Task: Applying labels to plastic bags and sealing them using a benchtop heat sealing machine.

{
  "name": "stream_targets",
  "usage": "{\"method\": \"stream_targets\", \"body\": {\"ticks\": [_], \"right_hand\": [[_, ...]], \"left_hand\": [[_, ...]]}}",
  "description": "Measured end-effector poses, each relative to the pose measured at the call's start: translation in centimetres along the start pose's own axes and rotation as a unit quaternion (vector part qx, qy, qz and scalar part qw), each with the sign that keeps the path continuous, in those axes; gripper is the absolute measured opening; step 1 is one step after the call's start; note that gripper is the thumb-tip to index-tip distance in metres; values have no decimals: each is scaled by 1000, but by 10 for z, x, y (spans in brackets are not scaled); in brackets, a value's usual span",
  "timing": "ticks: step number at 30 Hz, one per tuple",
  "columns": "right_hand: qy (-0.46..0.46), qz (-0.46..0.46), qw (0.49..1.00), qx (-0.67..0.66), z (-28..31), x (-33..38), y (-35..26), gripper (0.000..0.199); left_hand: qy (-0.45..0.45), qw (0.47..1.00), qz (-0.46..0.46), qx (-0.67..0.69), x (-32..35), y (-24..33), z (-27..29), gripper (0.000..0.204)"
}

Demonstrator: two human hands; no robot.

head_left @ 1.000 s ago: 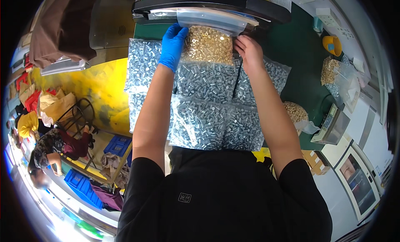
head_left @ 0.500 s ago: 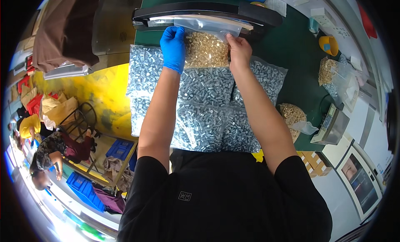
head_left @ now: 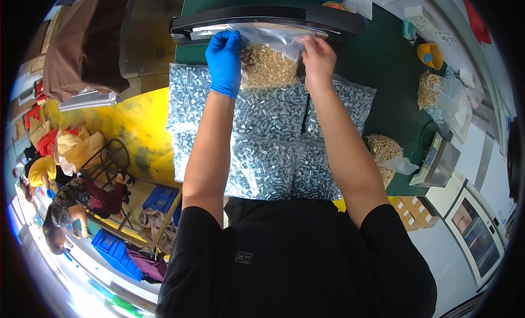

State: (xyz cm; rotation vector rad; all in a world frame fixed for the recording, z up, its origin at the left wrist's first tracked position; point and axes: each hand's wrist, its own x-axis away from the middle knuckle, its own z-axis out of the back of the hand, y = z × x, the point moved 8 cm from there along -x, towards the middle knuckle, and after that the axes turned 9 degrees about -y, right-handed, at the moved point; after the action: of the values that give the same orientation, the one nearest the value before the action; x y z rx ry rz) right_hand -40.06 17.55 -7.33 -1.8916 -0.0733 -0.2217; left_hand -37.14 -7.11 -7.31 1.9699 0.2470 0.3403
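A clear plastic bag of gold-coloured metal parts (head_left: 269,70) lies at the top middle, partly over bags of silver parts. Its loose upper film runs up to a black bag sealer (head_left: 268,12) with a long curved arm. My left hand (head_left: 224,64), in a blue glove, is closed on the film's left corner. My bare right hand (head_left: 319,62) pinches the right corner between thumb and fingers. Whether the film's edge sits under the sealer's arm I cannot tell. Several clear bags of silver metal parts (head_left: 268,113) lie flat below and beside my forearms.
On the green table's (head_left: 358,55) right stand an open bag of gold parts (head_left: 383,148), a scale (head_left: 437,162), more bagged parts (head_left: 429,91) and a yellow cup (head_left: 430,55). Left are a brown-draped machine (head_left: 82,50), a trolley, blue crates (head_left: 112,252) and people working.
My right hand has shifted slightly up and right with its corner of the film. My left hand has moved a little up and left. The film's upper part looks more creased.
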Motion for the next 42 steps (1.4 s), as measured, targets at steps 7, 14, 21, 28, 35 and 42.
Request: {"method": "stream_targets", "body": {"ticks": [7,14,21,28,35,42], "right_hand": [[8,-88,996,1,-6,-11,-1,11],[-19,-32,999,34,-12,-8,-10,12],[-129,27,990,57,-13,15,-20,14],[-175,62,979,87,-12,29,-25,13],[-103,8,991,90,1,21,-16,15],[-46,-45,990,129,11,9,-9,19]], "left_hand": [[12,1000,7,0,-3,1,-2,7],[13,1000,10,3,-1,2,-1,6],[1,1000,5,30,2,-1,5,6],[19,997,31,69,8,-13,24,9],[-35,999,18,-14,7,0,15,11],[-102,991,81,0,3,-7,8,21]]}}
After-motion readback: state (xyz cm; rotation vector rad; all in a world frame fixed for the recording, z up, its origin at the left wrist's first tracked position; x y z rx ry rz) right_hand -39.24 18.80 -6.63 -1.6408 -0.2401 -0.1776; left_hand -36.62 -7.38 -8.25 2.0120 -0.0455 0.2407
